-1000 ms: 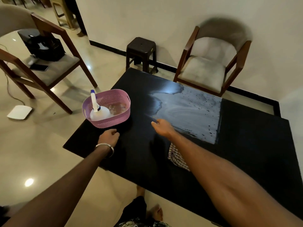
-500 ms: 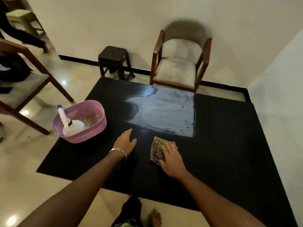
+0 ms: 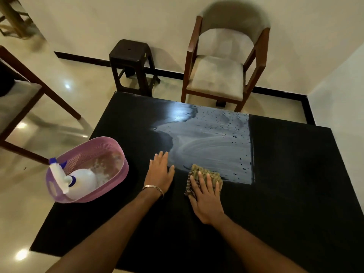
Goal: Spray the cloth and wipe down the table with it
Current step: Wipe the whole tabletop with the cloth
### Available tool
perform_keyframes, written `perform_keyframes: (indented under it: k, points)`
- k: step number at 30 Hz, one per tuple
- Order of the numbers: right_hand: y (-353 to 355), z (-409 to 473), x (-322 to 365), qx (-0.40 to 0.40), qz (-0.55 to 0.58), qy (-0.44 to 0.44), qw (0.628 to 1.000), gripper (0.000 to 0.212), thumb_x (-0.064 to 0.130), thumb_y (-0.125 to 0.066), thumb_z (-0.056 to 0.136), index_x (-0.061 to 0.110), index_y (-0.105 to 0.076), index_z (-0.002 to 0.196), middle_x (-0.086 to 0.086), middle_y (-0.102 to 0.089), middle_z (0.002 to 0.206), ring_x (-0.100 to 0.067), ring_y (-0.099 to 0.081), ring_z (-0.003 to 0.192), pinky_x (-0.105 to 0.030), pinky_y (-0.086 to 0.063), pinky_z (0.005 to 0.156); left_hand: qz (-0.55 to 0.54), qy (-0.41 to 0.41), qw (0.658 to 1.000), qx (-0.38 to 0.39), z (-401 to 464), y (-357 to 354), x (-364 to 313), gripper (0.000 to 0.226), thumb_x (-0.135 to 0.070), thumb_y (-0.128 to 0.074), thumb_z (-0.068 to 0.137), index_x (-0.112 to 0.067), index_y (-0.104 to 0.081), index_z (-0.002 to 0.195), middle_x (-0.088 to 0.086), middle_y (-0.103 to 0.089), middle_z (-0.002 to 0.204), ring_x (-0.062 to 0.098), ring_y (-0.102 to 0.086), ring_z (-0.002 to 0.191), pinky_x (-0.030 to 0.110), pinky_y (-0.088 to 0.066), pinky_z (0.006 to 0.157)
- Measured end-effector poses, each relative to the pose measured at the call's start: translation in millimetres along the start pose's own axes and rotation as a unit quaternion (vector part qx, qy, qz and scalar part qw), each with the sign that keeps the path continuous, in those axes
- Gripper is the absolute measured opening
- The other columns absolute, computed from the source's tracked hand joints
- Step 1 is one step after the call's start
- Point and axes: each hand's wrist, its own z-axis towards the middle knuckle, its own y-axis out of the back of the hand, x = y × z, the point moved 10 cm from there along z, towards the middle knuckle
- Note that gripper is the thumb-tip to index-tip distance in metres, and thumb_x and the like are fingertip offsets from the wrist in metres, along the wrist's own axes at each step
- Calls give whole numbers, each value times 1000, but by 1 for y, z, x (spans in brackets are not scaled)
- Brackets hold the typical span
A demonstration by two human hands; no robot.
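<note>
- The right hand [image 3: 206, 201], in the lower middle of the frame, lies flat with straight fingers pressing on the folded cloth [image 3: 204, 175]; it does not clench it.
- The cloth rests on the black counter [image 3: 295, 194], at the lower edge of a pale, streaky wet patch [image 3: 212, 142] with dark specks.
- The left hand [image 3: 160, 172] is just beside the cloth on its left, palm down on the counter, fingers straight and slightly spread, holding nothing; a thin metal bangle [image 3: 153, 187] circles the wrist.
- Further left, at the counter's left edge, stands a pink perforated basket [image 3: 110, 146]; a white spray bottle [image 3: 76, 181] with a blue nozzle lies tilted inside it.
- Beyond the counter's far edge, in the upper middle of the frame, a dark stool [image 3: 132, 64] stands by the wall.
- To its right stands a wooden armchair [image 3: 222, 75] with pale cushions.
- Part of another wooden chair [image 3: 37, 83] shows at the left edge, on the glossy floor [image 3: 86, 91].
- Nothing lies on the counter between the cloth and the wet patch.
</note>
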Motion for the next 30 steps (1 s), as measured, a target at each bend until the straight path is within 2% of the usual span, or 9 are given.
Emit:
perform_keyframes:
  k: [5,7,10,18,22,26,28,30]
  points:
    - [28,91,10,-24,7,-23,999,70,61,-4,90,40,10,156,1,18,165,-28,20,151,-56,19,116,-9,-4,1000,-16,48,16,22,57,-32,-37,100,-13,-21,152,8,-16,160,24,-9,148,39,-6,121]
    - [43,123,11,-37,11,-37,999,69,60,-7,93,39,7,157,0,16,166,-29,16,151,-59,14,117,-7,-7,1000,-20,63,21,29,56,-32,-35,101,-13,-21,152,8,-16,160,23,-9,148,39,-5,121]
    - [60,167,14,-42,19,-43,998,65,54,-21,101,38,7,157,1,17,165,-28,17,151,-60,12,118,-8,-13,999,-30,83,26,35,55,-32,-33,101,-13,-21,152,8,-16,160,23,-9,148,39,-5,121]
    - [87,242,21,-40,18,-43,998,65,53,-23,102,37,6,157,1,16,166,-29,17,151,-59,14,117,-33,-9,998,-51,90,32,45,54,-31,-29,102,-15,-18,153,4,-13,161,18,-4,149,35,-1,121]
    - [82,229,35,-49,1,-16,999,64,52,-24,102,36,3,157,1,13,166,-29,14,152,-59,13,117,-42,18,997,-70,86,40,51,54,-30,-30,102,-15,-18,152,4,-13,160,17,-5,149,34,-2,121]
    - [47,158,102,-51,-9,98,994,63,50,-25,97,34,-13,158,1,-2,167,-31,3,153,-57,8,118,-46,11,996,-69,90,45,48,54,-28,-31,102,-13,-18,152,5,-14,161,17,-4,149,35,-1,122]
    - [20,119,136,-4,4,169,986,60,49,-21,99,33,-19,156,1,-4,167,-29,6,153,-57,9,119,-45,11,997,-66,91,46,45,54,-29,-30,102,-13,-18,152,4,-14,161,16,-3,149,35,-1,122]
    - [8,93,136,14,-9,210,977,57,50,-22,101,35,-18,156,4,-2,166,-24,10,153,-54,9,121,-39,11,997,-67,92,46,41,54,-30,-29,102,-13,-17,152,4,-14,160,15,-4,149,35,-2,122]
